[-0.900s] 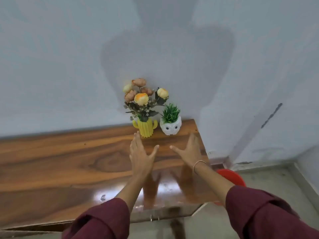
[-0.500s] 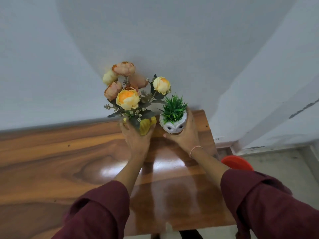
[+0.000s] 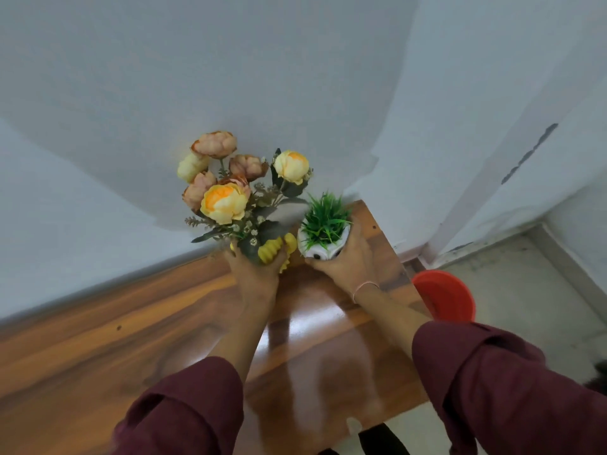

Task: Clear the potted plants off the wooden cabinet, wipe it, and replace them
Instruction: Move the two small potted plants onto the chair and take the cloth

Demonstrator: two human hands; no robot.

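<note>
My left hand (image 3: pixel 254 274) grips a yellow cactus-shaped pot (image 3: pixel 274 251) that holds orange, peach and cream flowers (image 3: pixel 225 203). My right hand (image 3: pixel 348 259) is wrapped around a small white owl-shaped pot (image 3: pixel 320 254) with spiky green grass (image 3: pixel 325 221). Both pots are near the far right corner of the glossy wooden cabinet top (image 3: pixel 115 339), close to the wall. Whether they touch the surface or hang just above it, I cannot tell. My fingers hide the lower part of each pot.
A pale wall (image 3: pixel 295 77) rises directly behind the cabinet. On the floor (image 3: pixel 525 280) to the right, past the cabinet's end, sits a red round tub (image 3: pixel 446 298). A small pale object (image 3: pixel 353 425) lies at the cabinet's front edge.
My open hands reached forward over the cabinet and closed on the two pots, left on the yellow one, right on the owl one. The view has drawn closer to the plants.
</note>
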